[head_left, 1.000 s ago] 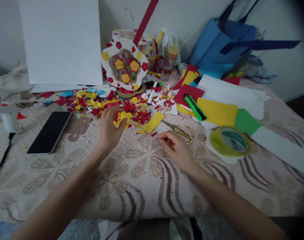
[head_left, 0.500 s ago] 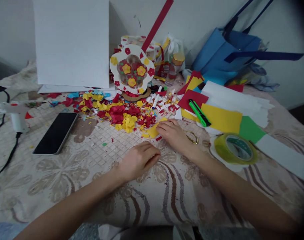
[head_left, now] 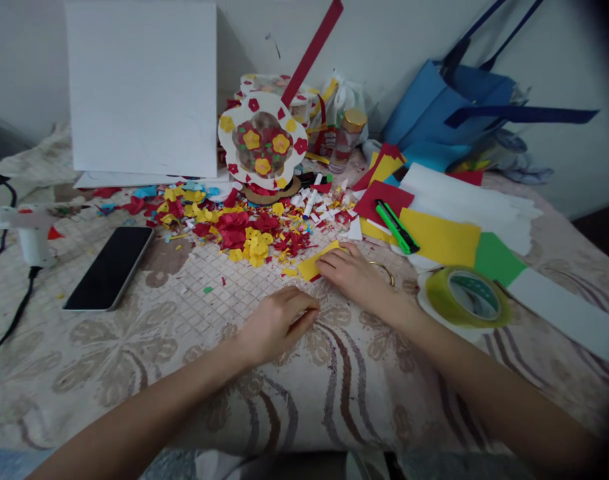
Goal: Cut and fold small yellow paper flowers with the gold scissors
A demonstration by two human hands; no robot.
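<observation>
My right hand (head_left: 351,275) rests on a small piece of yellow paper (head_left: 311,265), its fingers closed over the paper's right part. Just behind its wrist, a gold-coloured ring-shaped handle (head_left: 388,273) shows. My left hand (head_left: 279,321) lies on the patterned cloth, nearer to me and to the left, with curled fingers; whatever they hold, if anything, is hidden. Beyond both hands is a heap of cut paper flowers (head_left: 257,247) in red and yellow, mixed with small scraps. Behind the heap a round, flower-decorated lantern (head_left: 263,143) stands upright with a red strip rising from it.
To the left lie a black phone (head_left: 110,268) and a white glue gun (head_left: 33,237). On the right are a green cutter (head_left: 397,227), coloured paper sheets (head_left: 441,238) and a tape roll (head_left: 467,297). A blue bag (head_left: 434,100) and white board (head_left: 141,87) stand behind.
The yellow paper and my right hand have shifted slightly to the right, and more of the paper shows above my fingers. My left hand has hardly moved.
</observation>
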